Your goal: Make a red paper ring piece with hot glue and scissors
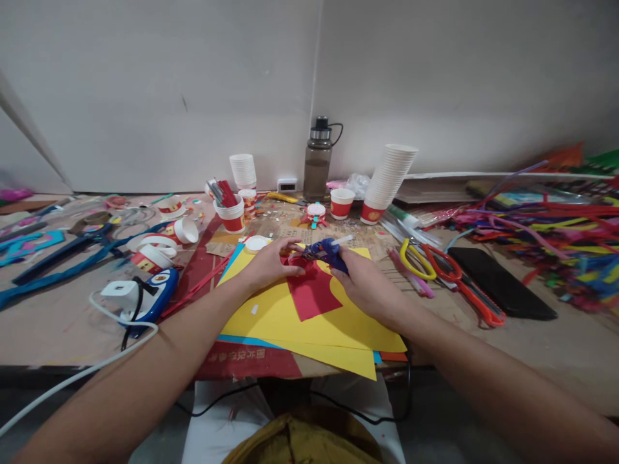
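Blue plastic glue gun (pixel 326 252) over yellow paper sheet (pixel 271 325), toward 12 o'clock; probably light, stiff, hot-tipped, best held by handle; right hand (pixel 360 281) closed round it; left hand (pixel 267 262) curled, pinch unclear

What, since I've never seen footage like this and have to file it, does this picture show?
There is no machine here: the hands are a person's own, bare, seen from a camera worn on that person's head, looking forward and down. The right hand holds a blue glue gun. The left hand is by its front end, at the far edge of some red paper; what it grips is too small to tell. Beneath lies yellow paper. Farther back on the table stand a bottle and a tall cup stack.
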Tool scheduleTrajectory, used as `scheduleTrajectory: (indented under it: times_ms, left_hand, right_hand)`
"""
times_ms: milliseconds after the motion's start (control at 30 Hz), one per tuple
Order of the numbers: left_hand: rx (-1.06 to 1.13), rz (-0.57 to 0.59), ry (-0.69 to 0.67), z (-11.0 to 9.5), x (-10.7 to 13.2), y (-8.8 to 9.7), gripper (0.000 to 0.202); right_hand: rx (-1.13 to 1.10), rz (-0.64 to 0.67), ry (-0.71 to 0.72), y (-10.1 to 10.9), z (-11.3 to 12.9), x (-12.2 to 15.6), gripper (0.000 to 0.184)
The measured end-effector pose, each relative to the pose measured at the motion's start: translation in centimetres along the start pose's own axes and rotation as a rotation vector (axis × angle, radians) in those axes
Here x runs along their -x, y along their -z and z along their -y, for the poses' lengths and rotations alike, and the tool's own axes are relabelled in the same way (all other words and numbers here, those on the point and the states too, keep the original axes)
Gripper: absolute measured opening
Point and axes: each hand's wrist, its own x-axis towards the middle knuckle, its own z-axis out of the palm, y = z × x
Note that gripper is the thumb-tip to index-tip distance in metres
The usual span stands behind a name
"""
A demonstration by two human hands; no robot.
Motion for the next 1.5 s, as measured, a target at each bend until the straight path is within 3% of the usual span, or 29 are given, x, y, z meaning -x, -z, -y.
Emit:
scheduleTrajectory:
  times_ms: [500, 933, 1500]
  left_hand:
    - [0.048, 0.0, -0.018, 0.1, -0.1, -0.1, 0.07]
    - [-0.053, -0.015, -0.019, -0.1, 0.0, 0.0, 0.071]
    - [-0.008, 0.011, 0.007, -0.4, 0.0, 0.0, 0.074]
  right_hand:
    - [-0.006, 0.062, 0.012, -0.2, 1.4, -0.5, 0.029]
    - [-0.124, 0.072, 0.017, -0.5, 0.4, -0.7, 0.025]
    - [0.038, 0.002, 0.015, 0.1, 0.5, 0.4, 0.029]
